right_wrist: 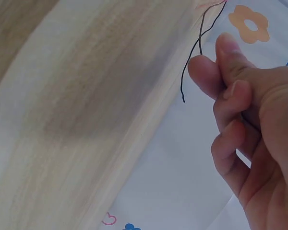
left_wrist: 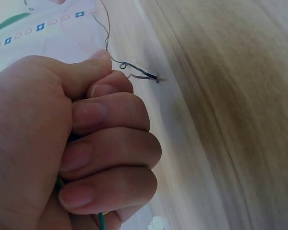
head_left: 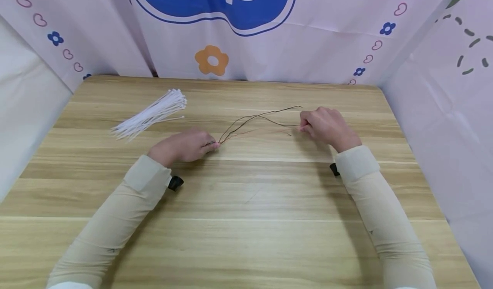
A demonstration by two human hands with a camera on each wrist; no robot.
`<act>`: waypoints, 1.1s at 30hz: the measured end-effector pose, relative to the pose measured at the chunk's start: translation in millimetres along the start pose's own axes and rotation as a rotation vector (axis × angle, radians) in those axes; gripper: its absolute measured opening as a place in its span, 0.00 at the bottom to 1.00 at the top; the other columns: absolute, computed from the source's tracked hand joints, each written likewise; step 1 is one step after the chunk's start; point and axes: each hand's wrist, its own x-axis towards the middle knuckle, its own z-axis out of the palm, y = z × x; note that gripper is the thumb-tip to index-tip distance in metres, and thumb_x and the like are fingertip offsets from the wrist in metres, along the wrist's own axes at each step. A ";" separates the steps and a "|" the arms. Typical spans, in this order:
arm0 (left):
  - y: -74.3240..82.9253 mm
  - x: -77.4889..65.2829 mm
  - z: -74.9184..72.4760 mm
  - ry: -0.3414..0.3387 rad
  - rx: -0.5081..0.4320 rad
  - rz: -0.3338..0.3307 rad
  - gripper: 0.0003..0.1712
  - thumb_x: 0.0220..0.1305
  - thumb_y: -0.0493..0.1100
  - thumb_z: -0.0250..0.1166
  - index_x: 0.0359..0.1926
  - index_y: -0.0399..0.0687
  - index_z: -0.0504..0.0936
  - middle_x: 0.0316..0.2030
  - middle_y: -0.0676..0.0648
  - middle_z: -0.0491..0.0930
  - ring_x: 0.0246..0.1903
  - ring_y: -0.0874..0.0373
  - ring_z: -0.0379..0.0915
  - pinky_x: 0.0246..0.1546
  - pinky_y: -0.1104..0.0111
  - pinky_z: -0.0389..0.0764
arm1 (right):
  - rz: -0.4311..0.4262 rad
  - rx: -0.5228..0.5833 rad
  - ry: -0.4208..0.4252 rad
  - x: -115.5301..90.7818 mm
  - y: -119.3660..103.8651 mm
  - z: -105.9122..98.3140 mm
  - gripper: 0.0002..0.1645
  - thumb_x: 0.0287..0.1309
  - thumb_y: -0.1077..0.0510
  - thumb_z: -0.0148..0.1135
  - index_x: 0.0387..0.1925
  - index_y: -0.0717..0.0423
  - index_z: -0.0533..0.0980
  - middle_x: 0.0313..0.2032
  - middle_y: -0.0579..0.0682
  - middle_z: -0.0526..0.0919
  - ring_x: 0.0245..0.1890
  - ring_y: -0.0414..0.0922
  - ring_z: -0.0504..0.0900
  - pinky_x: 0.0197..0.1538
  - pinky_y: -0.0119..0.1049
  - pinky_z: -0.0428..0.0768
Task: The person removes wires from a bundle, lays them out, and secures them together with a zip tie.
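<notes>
My left hand (head_left: 186, 145) grips one end of a small bunch of thin wires, its fingers curled in and the thumb against the index finger. A piece of green wire (left_wrist: 102, 221) pokes out below the little finger in the left wrist view. From the left fingertips, black wires (head_left: 286, 109) and reddish wires (head_left: 250, 130) fan out to the right above the table. At the right, my right hand (head_left: 325, 126) pinches the far part of a wire between thumb and index finger. Another black wire (right_wrist: 183, 81) hangs loose beside those fingertips in the right wrist view.
A pile of white cable ties (head_left: 154, 113) lies at the back left of the wooden table (head_left: 246, 237). A printed white cloth (head_left: 327, 45) hangs behind the table's back edge, and pale cloth walls flank both sides.
</notes>
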 end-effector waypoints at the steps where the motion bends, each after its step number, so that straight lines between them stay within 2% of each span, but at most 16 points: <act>1: 0.1 -0.4 0.3 -0.002 -0.001 -0.006 0.26 0.85 0.48 0.50 0.24 0.49 0.74 0.20 0.54 0.63 0.22 0.59 0.61 0.33 0.63 0.69 | 0.002 -0.002 0.002 -0.3 0.0 0.1 0.11 0.72 0.51 0.67 0.32 0.48 0.78 0.27 0.46 0.84 0.29 0.47 0.79 0.37 0.46 0.78; 8: -3.9 -6.6 0.4 -0.002 -0.057 -0.100 0.27 0.86 0.51 0.49 0.23 0.52 0.69 0.21 0.53 0.62 0.22 0.58 0.60 0.32 0.63 0.68 | -0.004 -0.006 0.031 -3.3 -1.2 -1.6 0.12 0.70 0.51 0.69 0.31 0.48 0.78 0.26 0.47 0.86 0.28 0.48 0.81 0.36 0.47 0.79; 12: -7.1 -12.2 -0.7 0.001 -0.087 -0.115 0.28 0.86 0.52 0.49 0.22 0.52 0.66 0.20 0.53 0.60 0.21 0.58 0.59 0.29 0.64 0.67 | -0.006 -0.007 0.034 -5.1 -3.7 -3.6 0.12 0.70 0.50 0.70 0.31 0.48 0.79 0.25 0.46 0.85 0.27 0.46 0.80 0.35 0.46 0.78; 17: -8.2 -15.9 -0.8 0.011 -0.087 -0.103 0.26 0.85 0.52 0.50 0.25 0.50 0.71 0.22 0.53 0.60 0.24 0.58 0.60 0.32 0.63 0.68 | 0.000 -0.003 0.022 -8.9 -7.5 -6.8 0.12 0.71 0.50 0.69 0.31 0.49 0.78 0.23 0.46 0.81 0.26 0.45 0.77 0.35 0.43 0.75; 25: -0.9 -13.2 1.9 0.062 -0.006 -0.034 0.28 0.84 0.49 0.50 0.19 0.53 0.66 0.19 0.54 0.62 0.20 0.59 0.60 0.31 0.65 0.67 | -0.028 0.052 0.038 -15.2 -17.4 -10.6 0.11 0.71 0.53 0.69 0.32 0.48 0.78 0.22 0.45 0.79 0.24 0.43 0.75 0.34 0.40 0.71; 29: 4.5 -13.4 1.7 0.092 -0.004 -0.025 0.28 0.83 0.48 0.52 0.19 0.53 0.66 0.18 0.54 0.61 0.19 0.60 0.58 0.29 0.65 0.66 | -0.044 0.082 0.046 -18.5 -25.7 -11.0 0.09 0.71 0.54 0.69 0.32 0.48 0.80 0.24 0.45 0.80 0.24 0.42 0.75 0.34 0.39 0.72; 33: 10.7 -13.8 0.8 0.103 -0.038 -0.023 0.28 0.83 0.48 0.52 0.19 0.53 0.66 0.18 0.54 0.61 0.19 0.60 0.57 0.28 0.65 0.66 | -0.099 0.110 0.083 -20.6 -34.8 -10.3 0.08 0.69 0.55 0.70 0.31 0.47 0.82 0.24 0.43 0.81 0.24 0.41 0.74 0.34 0.38 0.73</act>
